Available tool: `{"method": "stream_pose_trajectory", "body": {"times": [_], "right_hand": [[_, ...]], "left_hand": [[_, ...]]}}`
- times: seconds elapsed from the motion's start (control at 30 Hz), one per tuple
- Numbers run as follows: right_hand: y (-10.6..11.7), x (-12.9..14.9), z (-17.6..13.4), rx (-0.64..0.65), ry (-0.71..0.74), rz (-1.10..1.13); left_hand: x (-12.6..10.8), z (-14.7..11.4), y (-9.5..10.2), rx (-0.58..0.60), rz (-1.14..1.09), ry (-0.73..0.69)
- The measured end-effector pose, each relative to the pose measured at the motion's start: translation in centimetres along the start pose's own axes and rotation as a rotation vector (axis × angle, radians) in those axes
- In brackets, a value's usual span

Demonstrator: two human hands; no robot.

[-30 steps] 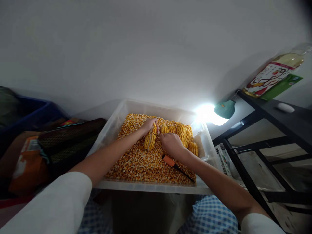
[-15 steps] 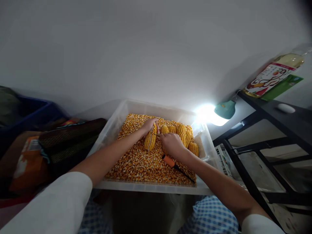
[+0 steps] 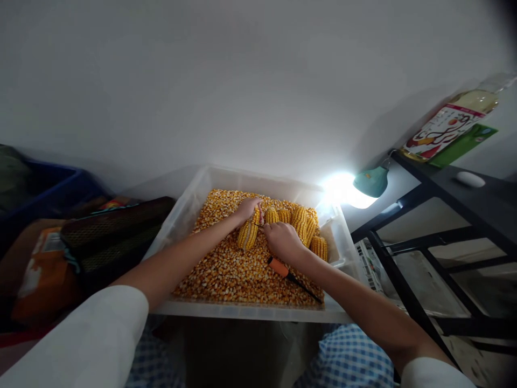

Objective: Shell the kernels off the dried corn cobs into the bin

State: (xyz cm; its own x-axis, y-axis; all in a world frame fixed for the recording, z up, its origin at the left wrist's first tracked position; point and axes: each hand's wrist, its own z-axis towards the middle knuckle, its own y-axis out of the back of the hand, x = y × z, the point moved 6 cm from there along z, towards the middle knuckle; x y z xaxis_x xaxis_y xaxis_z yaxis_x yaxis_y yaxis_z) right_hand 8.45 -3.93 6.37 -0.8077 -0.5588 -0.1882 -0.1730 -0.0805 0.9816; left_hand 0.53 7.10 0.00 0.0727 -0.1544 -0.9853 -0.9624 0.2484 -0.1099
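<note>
My left hand (image 3: 249, 208) is closed around the upper end of an ear of corn (image 3: 249, 235), which slants down toward me. A pale bare strip runs along its yellow rows. My right hand (image 3: 284, 240) is closed just beside it on a thin dark pointed tool (image 3: 259, 224), whose tip meets the ear; the fist hides the rest. Below that hand, an orange-handled tool (image 3: 278, 267) with a black shaft lies on the loose corn kernels (image 3: 230, 275). Several more ears of corn (image 3: 299, 222) lie to the right of my right hand.
The kernels fill a translucent plastic bin (image 3: 177, 213) against the wall. A lit green lamp (image 3: 370, 182) hangs from a black metal rack (image 3: 420, 207) at right. On the rack lies a bottle (image 3: 448, 126). A dark mesh bag (image 3: 117, 234) and blue crate (image 3: 60, 183) are at left.
The whole view has shifted slightly. Both hands stay at the ear of corn with almost the same grip, and the tool tip still touches it.
</note>
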Motion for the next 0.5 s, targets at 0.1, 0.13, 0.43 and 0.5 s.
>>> {"method": "stream_pose_trajectory", "body": {"times": [0.1,0.13,0.43,0.5], "right_hand": [[-0.2,0.4,-0.1,-0.019,-0.003,-0.031],[-0.3,0.6,-0.1,-0.030,-0.002,-0.042],[-1.4,1.5,-0.3,-0.051,-0.011,-0.095],[-1.8,1.6,-0.3,-0.021,-0.032,-0.087]], "left_hand": [[-0.4,-0.2,-0.3,0.028,0.012,-0.041],[-0.4,-0.2,-0.3,0.032,0.012,-0.045],[-0.3,-0.2,-0.2,0.027,0.050,-0.058],[-0.3,-0.2,-0.3,0.022,0.037,-0.048]]}}
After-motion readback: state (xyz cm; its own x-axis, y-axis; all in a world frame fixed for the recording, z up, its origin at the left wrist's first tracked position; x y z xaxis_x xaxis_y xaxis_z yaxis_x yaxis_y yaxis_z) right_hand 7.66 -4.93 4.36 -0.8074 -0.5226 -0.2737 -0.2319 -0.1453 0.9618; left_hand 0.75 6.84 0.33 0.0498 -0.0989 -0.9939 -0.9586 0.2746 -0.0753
